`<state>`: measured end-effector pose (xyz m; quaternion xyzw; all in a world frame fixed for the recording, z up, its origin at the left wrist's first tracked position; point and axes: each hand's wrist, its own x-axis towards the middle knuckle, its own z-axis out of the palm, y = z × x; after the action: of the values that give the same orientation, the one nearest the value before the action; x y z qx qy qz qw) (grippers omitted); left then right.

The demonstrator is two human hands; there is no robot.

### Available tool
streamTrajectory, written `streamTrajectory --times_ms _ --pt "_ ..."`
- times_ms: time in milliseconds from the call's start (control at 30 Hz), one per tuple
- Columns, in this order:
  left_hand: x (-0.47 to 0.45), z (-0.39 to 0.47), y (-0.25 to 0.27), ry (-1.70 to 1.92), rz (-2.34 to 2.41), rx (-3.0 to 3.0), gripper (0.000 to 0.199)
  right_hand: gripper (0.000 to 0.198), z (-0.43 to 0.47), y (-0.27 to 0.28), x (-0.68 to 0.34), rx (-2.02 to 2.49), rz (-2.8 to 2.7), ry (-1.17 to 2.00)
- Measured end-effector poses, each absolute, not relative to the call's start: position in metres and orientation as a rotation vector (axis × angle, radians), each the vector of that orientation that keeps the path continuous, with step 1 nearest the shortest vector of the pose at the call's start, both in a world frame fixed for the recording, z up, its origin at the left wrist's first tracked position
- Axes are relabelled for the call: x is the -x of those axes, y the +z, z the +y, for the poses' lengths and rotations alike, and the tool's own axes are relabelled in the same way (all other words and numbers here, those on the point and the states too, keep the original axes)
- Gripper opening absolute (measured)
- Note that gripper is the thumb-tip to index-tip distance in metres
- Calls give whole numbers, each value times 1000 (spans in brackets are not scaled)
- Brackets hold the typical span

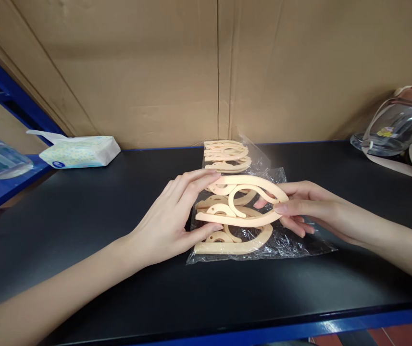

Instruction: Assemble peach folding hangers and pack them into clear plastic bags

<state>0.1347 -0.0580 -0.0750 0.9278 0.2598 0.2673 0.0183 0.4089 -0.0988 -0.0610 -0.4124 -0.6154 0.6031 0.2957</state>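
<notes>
A folded beige plastic folding hanger is held above the table between my two hands. My right hand pinches its curved right end, with the thumb in front and the fingers behind. Around its left end, my left hand has its fingertips at the upper arm and its thumb at the lower arm. Just beneath lies a clear plastic bag with more folded hangers in or on it, partly covered by the held one. Farther back, another stack of folded hangers rests in clear plastic.
The black tabletop has a blue front edge. A tissue pack lies at the back left, near a blue metal frame. At the back right is a clear bottle with a strap. Brown cardboard stands behind the table.
</notes>
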Motion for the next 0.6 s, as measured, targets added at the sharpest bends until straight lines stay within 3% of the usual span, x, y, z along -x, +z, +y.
streamTrajectory --times_ms 600 --pt "-131 -54 -75 873 774 -2970 63 30 -99 -60 -409 1159 -1709 1560"
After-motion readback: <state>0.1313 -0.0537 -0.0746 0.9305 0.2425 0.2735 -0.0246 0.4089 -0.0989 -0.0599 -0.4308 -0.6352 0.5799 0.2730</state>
